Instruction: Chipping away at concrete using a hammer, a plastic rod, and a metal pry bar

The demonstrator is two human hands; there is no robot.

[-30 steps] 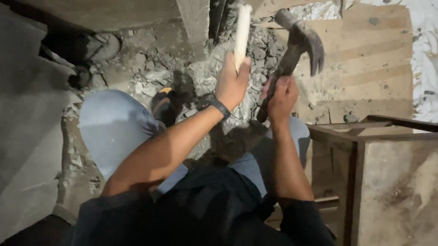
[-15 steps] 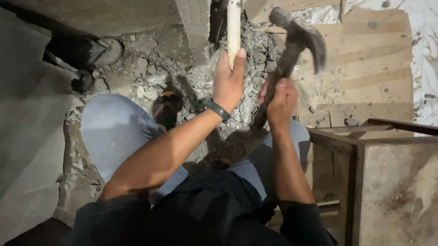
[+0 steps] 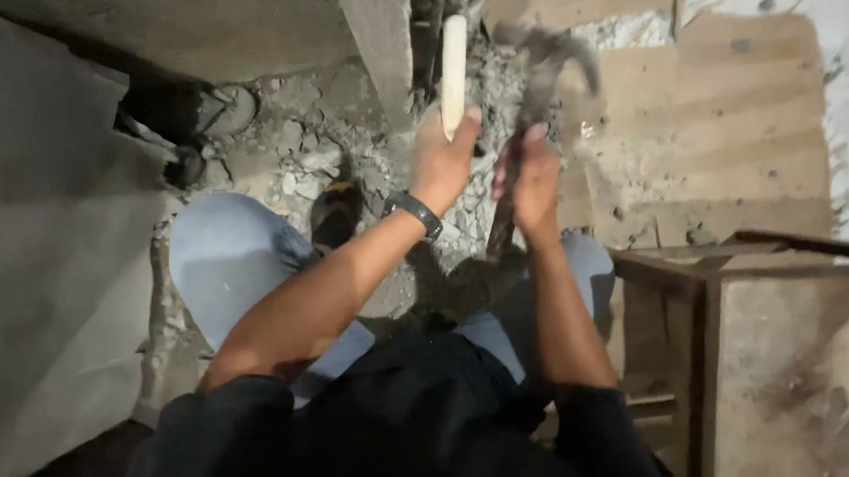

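Left hand (image 3: 443,160) grips one pale chisel (image 3: 454,72); right hand (image 3: 531,173) one hammer (image 3: 541,63).

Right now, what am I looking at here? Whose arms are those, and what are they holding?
The camera sits on a person's head and looks down, so you see their own arms and knees. The left hand grips a pale stick-like tool, pointing it at the broken concrete rubble on the ground. The right hand holds a hammer; its head is blurred. A black wristband is on the left wrist. Wooden boards lie to the right.
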